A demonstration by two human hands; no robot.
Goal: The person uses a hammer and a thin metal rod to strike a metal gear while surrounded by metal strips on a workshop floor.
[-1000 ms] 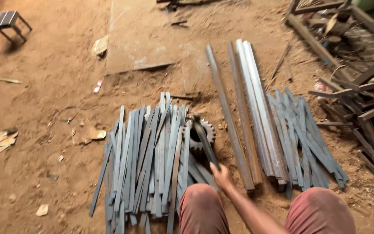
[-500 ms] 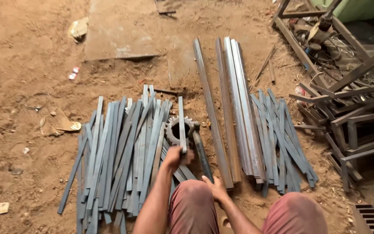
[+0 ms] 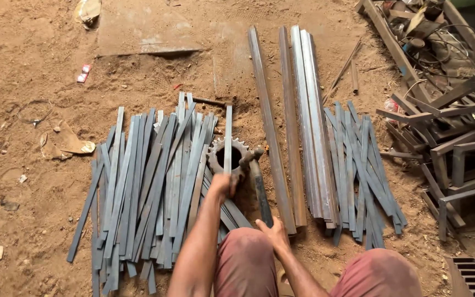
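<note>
Below your knees, the hammer's (image 3: 257, 181) handle end hides under your right hand (image 3: 273, 234), fingers wrapped on it. Sandy dirt floor (image 3: 34, 71) lies all around, scrap frames (image 3: 452, 143) at right. Your left hand (image 3: 224, 184) grips a grey flat steel strip (image 3: 227, 137), laid across the rusty toothed gear (image 3: 226, 155).

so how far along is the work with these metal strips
Looks done: a big batch of flat strips lies left of the toothed wheel, a smaller pile to the right. In hand: the left hand holds one strip standing across the wheel; the right hand rests at the handle of the tool. Which pile is finished can't be told. The long bars lie whole.
</note>
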